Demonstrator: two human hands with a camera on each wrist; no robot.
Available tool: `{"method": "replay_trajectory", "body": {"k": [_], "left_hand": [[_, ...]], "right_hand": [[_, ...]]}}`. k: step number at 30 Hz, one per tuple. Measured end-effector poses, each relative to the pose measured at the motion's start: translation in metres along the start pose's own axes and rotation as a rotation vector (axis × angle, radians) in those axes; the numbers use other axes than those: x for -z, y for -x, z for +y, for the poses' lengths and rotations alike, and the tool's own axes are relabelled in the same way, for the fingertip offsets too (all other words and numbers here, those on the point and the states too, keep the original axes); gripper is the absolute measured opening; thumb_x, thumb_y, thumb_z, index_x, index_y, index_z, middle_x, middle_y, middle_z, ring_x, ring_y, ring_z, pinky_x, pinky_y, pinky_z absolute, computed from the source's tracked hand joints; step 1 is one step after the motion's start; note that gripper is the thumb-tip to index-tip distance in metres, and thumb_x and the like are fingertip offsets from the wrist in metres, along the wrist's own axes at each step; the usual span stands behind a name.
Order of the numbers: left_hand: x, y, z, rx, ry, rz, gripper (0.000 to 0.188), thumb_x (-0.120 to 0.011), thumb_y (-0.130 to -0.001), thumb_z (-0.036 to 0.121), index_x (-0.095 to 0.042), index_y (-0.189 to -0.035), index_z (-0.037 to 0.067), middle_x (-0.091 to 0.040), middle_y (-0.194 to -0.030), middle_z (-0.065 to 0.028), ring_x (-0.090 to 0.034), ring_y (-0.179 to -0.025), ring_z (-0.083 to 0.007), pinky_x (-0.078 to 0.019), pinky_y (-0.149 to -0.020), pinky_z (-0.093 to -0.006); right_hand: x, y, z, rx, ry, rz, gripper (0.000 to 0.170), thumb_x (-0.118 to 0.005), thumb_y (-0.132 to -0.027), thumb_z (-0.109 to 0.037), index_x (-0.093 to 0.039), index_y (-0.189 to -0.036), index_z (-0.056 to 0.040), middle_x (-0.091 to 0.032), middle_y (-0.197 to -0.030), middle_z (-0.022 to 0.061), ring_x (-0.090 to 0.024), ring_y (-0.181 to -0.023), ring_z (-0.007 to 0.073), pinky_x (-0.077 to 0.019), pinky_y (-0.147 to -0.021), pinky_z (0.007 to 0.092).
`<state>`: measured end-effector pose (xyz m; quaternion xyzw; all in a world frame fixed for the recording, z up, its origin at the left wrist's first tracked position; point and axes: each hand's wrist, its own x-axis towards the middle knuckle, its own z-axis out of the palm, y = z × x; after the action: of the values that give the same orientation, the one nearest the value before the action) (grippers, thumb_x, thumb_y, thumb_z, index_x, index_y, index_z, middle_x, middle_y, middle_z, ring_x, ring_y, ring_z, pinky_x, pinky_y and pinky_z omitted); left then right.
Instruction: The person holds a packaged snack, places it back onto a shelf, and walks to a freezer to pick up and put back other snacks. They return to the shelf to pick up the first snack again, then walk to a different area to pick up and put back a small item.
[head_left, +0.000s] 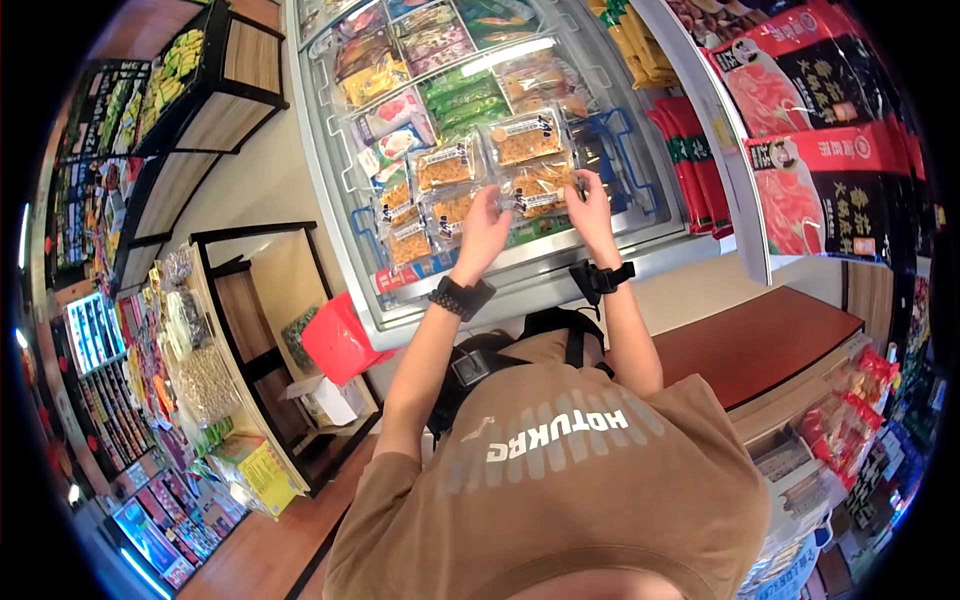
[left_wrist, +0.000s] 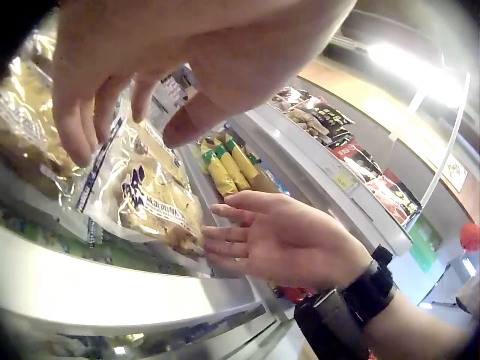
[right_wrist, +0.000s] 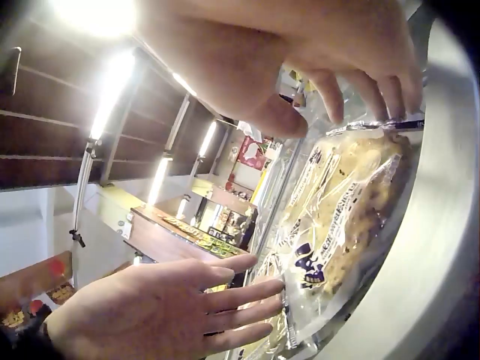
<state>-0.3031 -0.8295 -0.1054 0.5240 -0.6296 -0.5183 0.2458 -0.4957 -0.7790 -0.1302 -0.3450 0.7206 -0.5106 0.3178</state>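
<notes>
Clear packs of golden food lie in rows on the freezer's goods; one front pack (head_left: 537, 190) is between the two hands. At its left side is the left hand (head_left: 485, 230), fingers extended, tips at the pack's edge. The right hand (head_left: 590, 212) is at the opposite side, its fingers lightly bent. In the left wrist view the right hand (left_wrist: 289, 238) shows a turned-up palm and straight fingers beside the pack (left_wrist: 150, 195). In the right wrist view the left hand (right_wrist: 161, 307) has straight fingers at the pack (right_wrist: 345, 217). Neither hand visibly curls round a pack.
The freezer's metal rim (head_left: 345, 250) surrounds green and purple packages and blue wire baskets (head_left: 625, 170). Red hotpot packs (head_left: 820, 190) stand on a shelf at the right. At the left are a red bin (head_left: 340, 340) and wooden racks.
</notes>
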Motion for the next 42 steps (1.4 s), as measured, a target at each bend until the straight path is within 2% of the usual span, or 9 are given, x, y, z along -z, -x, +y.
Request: {"method": "replay_trajectory", "body": {"k": [9,12,13,16,19,29,36,37,42], "left_hand": [[-0.005,-0.009,0.009,0.191,0.178,0.131,0.051,-0.063,-0.084,0.005,-0.046,-0.131,0.001,-0.062,-0.110,-0.0144,-0.061,-0.093,-0.0177,-0.0498,-0.082,-0.0306],[-0.006,-0.009,0.010,0.160,0.141,0.142,0.049,-0.065,-0.084,0.006,-0.048,-0.129,-0.002,-0.065,-0.104,-0.0131,-0.062,-0.090,-0.0170,-0.0507,-0.080,-0.0301],[-0.005,-0.009,0.010,0.158,0.140,0.137,0.049,-0.065,-0.084,0.006,-0.048,-0.129,-0.002,-0.065,-0.104,-0.0131,-0.062,-0.090,-0.0170,-0.0507,-0.080,-0.0301],[0.000,-0.011,0.011,0.140,0.196,0.138,0.044,-0.065,-0.084,0.005,-0.051,-0.125,-0.006,-0.066,-0.104,-0.0130,-0.063,-0.087,-0.0158,-0.0513,-0.078,-0.0295],[0.009,-0.003,0.012,0.148,0.365,0.127,0.032,-0.062,-0.085,0.003,-0.057,-0.116,-0.007,-0.067,-0.097,-0.0085,-0.063,-0.081,-0.0124,-0.0502,-0.073,-0.0256],[0.052,0.031,0.011,0.278,0.712,-0.318,0.011,-0.058,-0.087,0.003,-0.062,-0.098,0.002,-0.062,-0.090,-0.0020,-0.055,-0.079,-0.0095,-0.0451,-0.075,-0.0251],[0.097,0.074,-0.007,0.017,0.470,-0.407,0.028,-0.061,-0.092,0.009,-0.059,-0.117,-0.001,-0.061,-0.097,0.0020,-0.053,-0.089,-0.0068,-0.0422,-0.081,-0.0242],[0.110,0.078,-0.007,0.077,0.425,-0.481,0.035,-0.063,-0.092,0.013,-0.057,-0.122,-0.002,-0.063,-0.110,-0.0028,-0.055,-0.098,-0.0101,-0.0444,-0.087,-0.0261],[0.139,0.102,-0.021,0.037,0.416,-0.477,0.038,-0.062,-0.093,0.010,-0.053,-0.128,-0.002,-0.062,-0.115,-0.0048,-0.056,-0.103,-0.0114,-0.0438,-0.091,-0.0271]], "right_hand": [[0.001,-0.003,0.008,-0.140,-0.172,-0.112,0.048,-0.067,-0.081,-0.014,-0.051,-0.124,0.0003,-0.064,-0.103,0.0112,-0.062,-0.086,0.0166,-0.0509,-0.075,0.0314],[-0.005,0.002,0.004,-0.145,-0.247,-0.092,0.048,-0.066,-0.081,-0.012,-0.050,-0.125,0.0002,-0.064,-0.103,0.0100,-0.061,-0.087,0.0163,-0.0512,-0.075,0.0307],[0.000,0.003,-0.007,-0.251,-0.264,-0.180,0.052,-0.064,-0.085,-0.007,-0.044,-0.132,-0.0003,-0.058,-0.118,0.0160,-0.056,-0.102,0.0171,-0.0472,-0.083,0.0286],[-0.002,0.008,-0.017,-0.154,-0.290,-0.079,0.045,-0.064,-0.084,-0.010,-0.051,-0.126,0.0013,-0.064,-0.106,0.0115,-0.061,-0.090,0.0164,-0.0515,-0.076,0.0307],[0.009,0.015,-0.032,-0.133,-0.266,-0.100,0.046,-0.064,-0.085,-0.010,-0.052,-0.128,0.0035,-0.063,-0.112,0.0135,-0.061,-0.092,0.0164,-0.0507,-0.079,0.0299],[-0.001,0.088,-0.052,-0.220,-0.387,-0.029,0.039,-0.061,-0.094,-0.012,-0.052,-0.129,0.0023,-0.066,-0.102,0.0042,-0.059,-0.092,0.0079,-0.0473,-0.078,0.0247],[-0.037,0.170,-0.088,-0.225,-0.525,0.072,0.037,-0.058,-0.095,-0.009,-0.047,-0.129,0.0024,-0.067,-0.101,0.0094,-0.061,-0.089,0.0110,-0.0484,-0.075,0.0247],[-0.043,0.181,-0.085,-0.250,-0.546,0.095,0.037,-0.058,-0.095,-0.009,-0.047,-0.129,0.0023,-0.067,-0.101,0.0092,-0.061,-0.089,0.0112,-0.0486,-0.076,0.0253],[-0.075,0.227,-0.088,-0.239,-0.635,0.214,0.038,-0.057,-0.097,-0.012,-0.047,-0.128,0.0079,-0.067,-0.103,0.0100,-0.062,-0.091,0.0120,-0.0484,-0.080,0.0251]]}}
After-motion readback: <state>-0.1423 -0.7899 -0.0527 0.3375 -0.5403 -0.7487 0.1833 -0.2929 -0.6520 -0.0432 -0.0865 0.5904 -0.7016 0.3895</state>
